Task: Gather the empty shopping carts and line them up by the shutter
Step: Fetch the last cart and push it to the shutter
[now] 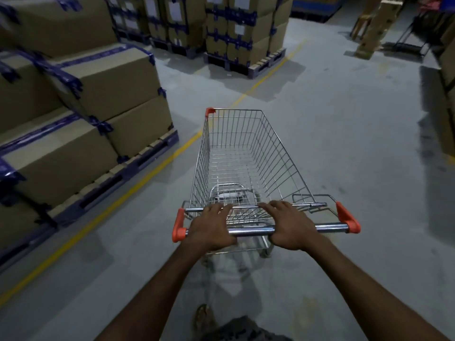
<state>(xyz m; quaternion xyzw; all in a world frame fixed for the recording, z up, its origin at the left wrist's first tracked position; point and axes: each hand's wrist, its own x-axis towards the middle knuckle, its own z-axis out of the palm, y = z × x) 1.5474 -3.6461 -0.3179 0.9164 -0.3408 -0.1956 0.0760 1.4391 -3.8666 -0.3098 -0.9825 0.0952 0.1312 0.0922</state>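
on grey floor, empty wire cart (pixel 248 153), orange corners

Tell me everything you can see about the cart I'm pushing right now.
The cart is a silver wire-mesh basket, empty, upright on the grey floor, pointing away down the aisle. Orange plastic caps sit at both ends of the chrome handle bar and on the far left corner. The child-seat flap lies folded at the near end. The left hand and right hand both grip the bar. The wheels are mostly hidden. A yellow line runs to its left.
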